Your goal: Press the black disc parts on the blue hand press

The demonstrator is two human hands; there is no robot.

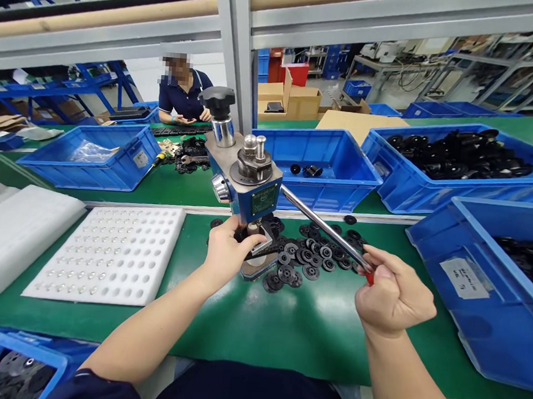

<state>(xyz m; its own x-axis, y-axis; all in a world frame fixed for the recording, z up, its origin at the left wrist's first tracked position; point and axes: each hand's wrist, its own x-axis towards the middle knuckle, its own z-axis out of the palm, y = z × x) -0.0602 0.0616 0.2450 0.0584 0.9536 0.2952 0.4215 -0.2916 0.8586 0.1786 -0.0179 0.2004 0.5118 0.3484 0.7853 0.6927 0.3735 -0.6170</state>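
Note:
A blue hand press (254, 186) stands on the green bench in front of me. My right hand (391, 292) is wrapped around the red end of its long metal lever (324, 224), which slopes down to the right. Under the press head, my left hand (226, 248) is curled at the work spot, its thumb against a squared metal block (259, 246). Whatever its fingers grip is mostly hidden by the hand and the press. Many black ribbed discs (310, 272) lie loose to the right of the press base.
At the left, a white foam tray (150, 264) holds rows of small pale parts in some of its holes. Blue bins (316, 188) line the back, and another bin (479, 314) with black parts stands at the right. A person (184, 98) sits across the bench.

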